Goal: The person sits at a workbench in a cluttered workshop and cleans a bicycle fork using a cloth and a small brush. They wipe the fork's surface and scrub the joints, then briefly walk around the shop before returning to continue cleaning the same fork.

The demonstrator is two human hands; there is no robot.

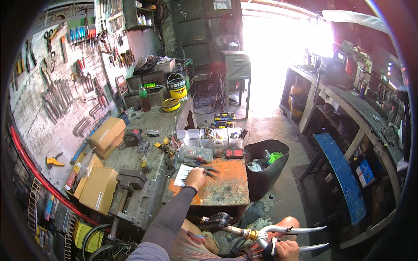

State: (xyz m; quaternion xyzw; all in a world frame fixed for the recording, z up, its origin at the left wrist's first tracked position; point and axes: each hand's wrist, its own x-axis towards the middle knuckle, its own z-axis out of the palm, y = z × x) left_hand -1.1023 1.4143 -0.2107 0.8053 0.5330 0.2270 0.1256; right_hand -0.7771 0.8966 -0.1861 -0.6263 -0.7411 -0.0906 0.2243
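Note:
My left hand (196, 178) rests over the orange-topped bench (228, 187), its fingers curled beside several dark plier-like tools (212, 171). What those fingers hold, if anything, is hidden. Under the wrist lies a white printed sheet (181, 175). Across my lap is a silver two-legged fork (287, 229), like a bicycle fork, with a gold-coloured section on its stem (249, 234). A dark rounded part (220, 220) sits by the stem's far-left end. My right hand (286, 251) is closed around the fork's near side, next to a white loop (273, 246).
White bins (213, 137) of small parts and a red box (234, 154) line the bench's back. A black tub (267, 172) stands right of it. Left are a vise (126, 191) and cardboard boxes (99, 188); a blue plank seat (339, 176) stands right.

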